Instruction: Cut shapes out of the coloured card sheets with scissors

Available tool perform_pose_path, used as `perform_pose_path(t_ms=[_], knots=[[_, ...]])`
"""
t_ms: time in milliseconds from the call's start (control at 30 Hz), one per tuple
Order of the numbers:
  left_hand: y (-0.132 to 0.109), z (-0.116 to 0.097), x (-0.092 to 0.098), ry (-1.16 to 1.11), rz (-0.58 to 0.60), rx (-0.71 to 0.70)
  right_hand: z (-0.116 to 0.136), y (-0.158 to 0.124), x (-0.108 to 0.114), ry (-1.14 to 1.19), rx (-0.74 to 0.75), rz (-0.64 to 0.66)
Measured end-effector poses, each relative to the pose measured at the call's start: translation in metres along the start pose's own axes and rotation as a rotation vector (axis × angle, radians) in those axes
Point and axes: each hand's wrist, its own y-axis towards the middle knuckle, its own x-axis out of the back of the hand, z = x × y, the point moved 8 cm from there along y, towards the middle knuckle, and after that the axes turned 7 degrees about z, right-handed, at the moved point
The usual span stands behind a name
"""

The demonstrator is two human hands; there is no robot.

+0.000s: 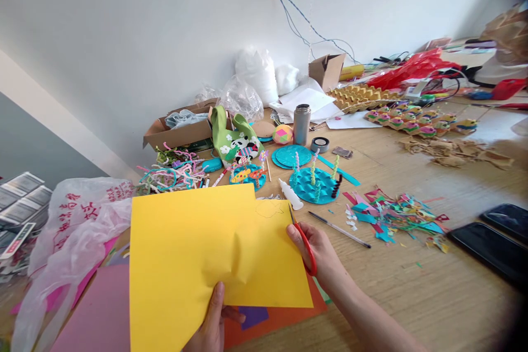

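Above a wooden table, the left hand pinches a yellow sheet while the right hand grips red-handled scissors at its upper right corner; from afar, I spot red Chinese characters, partly creased, on a plastic bag, white wall beyond.

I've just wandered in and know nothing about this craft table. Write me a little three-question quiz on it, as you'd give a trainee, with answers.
1. Which hand holds the red-handled scissors?
2. True or false: the metal bottle is lying on its side.
3. In this view, where is the pen?
A) left of the yellow sheet
B) right of the yellow sheet
C) on top of the yellow sheet

Key: 1. The right hand. 2. False; it stands upright. 3. B.
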Motion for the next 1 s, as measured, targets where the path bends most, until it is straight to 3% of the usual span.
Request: perform_pose_path(t_ms=[200,1000], knots=[[-0.0028,0.0026,-0.0042,-0.179,-0.002,0.12,-0.001,0.0011,-0.0009,0.058,-0.006,0.009],[0.0004,0.0052,-0.0027,-0.08,0.061,0.062,-0.001,0.0008,-0.0008,0.045,-0.02,0.012]])
